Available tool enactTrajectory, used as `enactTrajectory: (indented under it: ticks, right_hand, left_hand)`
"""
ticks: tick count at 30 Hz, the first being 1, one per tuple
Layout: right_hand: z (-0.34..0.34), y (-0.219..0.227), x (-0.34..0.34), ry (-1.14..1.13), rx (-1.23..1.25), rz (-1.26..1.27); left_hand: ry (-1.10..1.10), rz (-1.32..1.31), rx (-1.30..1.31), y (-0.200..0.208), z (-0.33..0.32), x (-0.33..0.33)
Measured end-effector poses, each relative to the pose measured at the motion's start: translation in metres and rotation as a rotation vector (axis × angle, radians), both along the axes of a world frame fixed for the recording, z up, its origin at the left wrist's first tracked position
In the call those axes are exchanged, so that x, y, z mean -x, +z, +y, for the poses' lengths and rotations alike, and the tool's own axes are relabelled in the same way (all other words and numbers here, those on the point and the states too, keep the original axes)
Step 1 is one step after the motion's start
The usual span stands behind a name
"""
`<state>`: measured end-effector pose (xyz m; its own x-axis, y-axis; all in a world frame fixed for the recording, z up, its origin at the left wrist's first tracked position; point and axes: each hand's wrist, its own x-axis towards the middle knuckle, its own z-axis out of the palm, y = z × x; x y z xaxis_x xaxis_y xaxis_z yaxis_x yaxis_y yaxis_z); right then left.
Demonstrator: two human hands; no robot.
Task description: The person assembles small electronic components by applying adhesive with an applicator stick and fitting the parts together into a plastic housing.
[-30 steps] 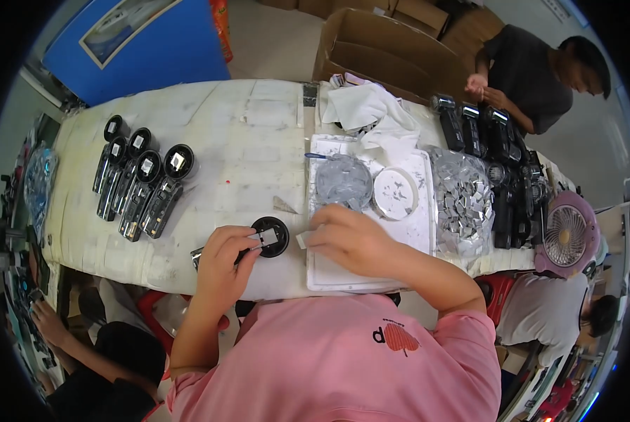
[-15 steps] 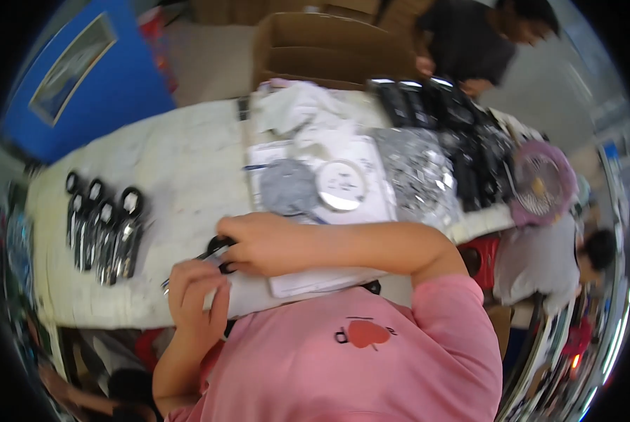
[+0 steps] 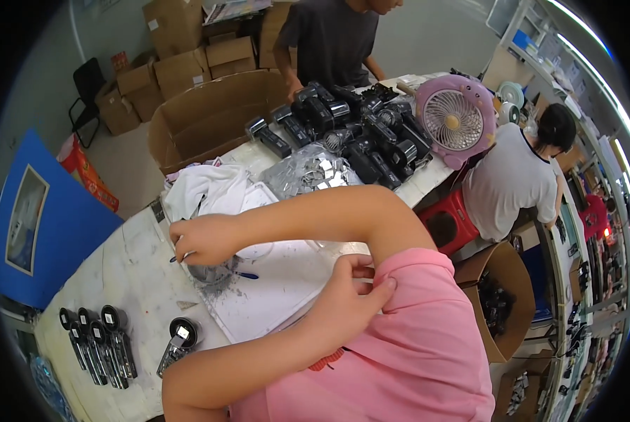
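While the left hand (image 3: 353, 297) pinches a pink fabric sleeve (image 3: 417, 266), the right hand (image 3: 206, 239) curls, its hold impossible to tell, over a round grey dish (image 3: 213, 276) by the left edge of a flat white tray (image 3: 276, 285); a black round-headed device (image 3: 181, 337) lies off its near-left corner.

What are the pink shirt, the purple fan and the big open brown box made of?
Pink shirt: soft, matt fabric, maybe cotton; the sleeve shows soft folds. Purple fan: probably hard, smooth plastic, since it looks rounded and evenly coloured. Open brown box: seemingly cardboard, dull, stiff and thin-walled.
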<state>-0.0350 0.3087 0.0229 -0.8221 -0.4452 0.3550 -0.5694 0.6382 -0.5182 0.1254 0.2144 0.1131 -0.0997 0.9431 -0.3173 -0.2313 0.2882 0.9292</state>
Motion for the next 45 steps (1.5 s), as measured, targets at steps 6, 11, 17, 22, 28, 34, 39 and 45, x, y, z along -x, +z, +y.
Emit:
enactTrajectory:
  ticks: [6,11,17,22,28,34,39,45]
  right_hand:
    - [0.040,-0.003,-0.014,-0.097,0.021,-0.066]
    - [0.024,-0.004,-0.007,-0.054,-0.040,-0.070]
    - [-0.023,-0.004,0.013,0.123,0.027,-0.055]
    - [-0.050,-0.011,0.005,0.246,0.020,-0.106]
    - [-0.066,-0.018,0.000,0.310,-0.017,-0.161]
    - [-0.091,-0.015,-0.004,0.367,-0.015,-0.160]
    - [-0.076,-0.014,-0.009,0.424,-0.026,-0.166]
    - [-0.016,0.037,-0.018,0.218,0.036,-0.110]
  left_hand:
    - [-0.322,-0.077,-0.127,0.012,-0.005,0.004]
    - [-0.304,0.340,-0.485,0.050,0.002,-0.005]
    - [-0.344,0.714,-0.683,0.049,0.022,-0.037]
    - [-0.327,1.243,-0.672,0.057,0.012,-0.033]
    - [-0.460,0.926,-0.546,0.058,0.014,-0.010]
    - [-0.437,1.077,-0.678,0.053,0.030,-0.044]
    - [-0.622,0.996,-1.121,0.059,-0.017,-0.042]
    - [-0.390,0.904,-1.070,0.013,-0.055,-0.032]
